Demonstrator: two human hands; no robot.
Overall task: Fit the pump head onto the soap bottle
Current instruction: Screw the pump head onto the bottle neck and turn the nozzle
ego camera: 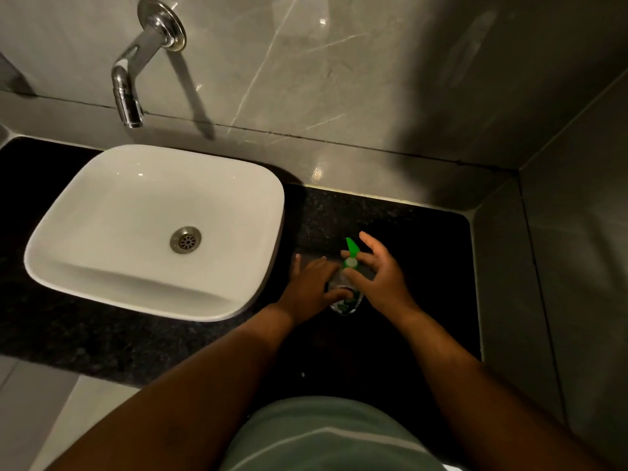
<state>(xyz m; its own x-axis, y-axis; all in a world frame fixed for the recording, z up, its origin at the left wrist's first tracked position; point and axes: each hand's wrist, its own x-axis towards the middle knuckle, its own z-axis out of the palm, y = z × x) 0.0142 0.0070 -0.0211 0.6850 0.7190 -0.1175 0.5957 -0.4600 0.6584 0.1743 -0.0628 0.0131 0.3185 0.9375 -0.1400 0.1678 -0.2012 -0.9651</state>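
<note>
Dark counter (407,226): left hand (312,283) grips soap bottle (345,302), contents unclear; right hand (380,277) pinches green pump head (351,249) atop.

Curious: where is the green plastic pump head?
Head view: the pump head tops the clear soap bottle, between left hand and right hand, right of white basin.

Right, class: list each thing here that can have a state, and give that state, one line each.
soap bottle: upright on the counter, held by the left hand.
pump head: sitting on the bottle's neck, pinched at its collar by the right hand; tightness cannot be told.
tap: no water running.
sink: empty, drain unplugged.
</note>
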